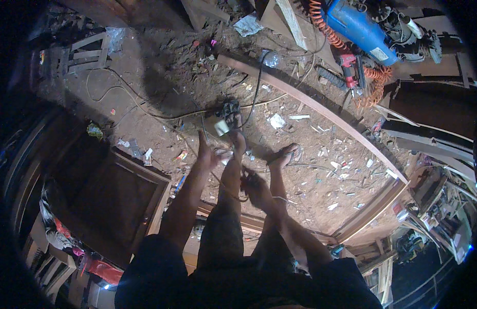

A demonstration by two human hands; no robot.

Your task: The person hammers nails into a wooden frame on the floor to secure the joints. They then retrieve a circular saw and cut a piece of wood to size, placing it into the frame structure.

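My left hand [208, 153] reaches down beside my left shin, its fingers spread and apart. A small pale scrap [226, 156] shows near its fingertips; whether they touch it I cannot tell. My right hand [256, 188] is between my legs with its fingers curled in. A thin tan cord [226, 191] loops close to that hand; what the fingers hold is hidden. Past my left foot [238, 139] lies a dark, bulky object [229, 109], too unclear to name, with a black cable [257, 85] near it. A blurred whitish block [221, 127] is next to the foot.
A long wooden beam [321, 105] crosses the littered dirt floor [315, 190], meeting another timber [369, 208] at the right. Beyond lie a red nail gun [350, 72], an orange coiled hose [375, 85] and a blue tank [359, 31]. A dark panelled door [120, 198] lies left.
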